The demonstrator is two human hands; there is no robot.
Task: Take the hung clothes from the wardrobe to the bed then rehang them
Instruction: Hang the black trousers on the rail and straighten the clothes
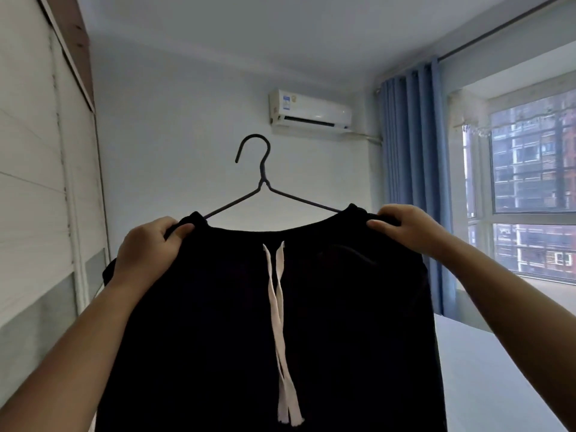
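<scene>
Black drawstring pants (pixel 343 322) of soft matte cloth sit on a thin dark wire hanger (pixel 263 182), held up in mid-air. The left hand (pixel 149 244) curls round one waistband end and hanger tip; the right hand (pixel 405 229) pinches the other end. Flat pale cords (pixel 280 307) dangle.

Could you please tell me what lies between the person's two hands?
In the head view, the black garment stretches from the left hand to the right hand over a dark hanger, white drawstrings hanging at its middle.
</scene>
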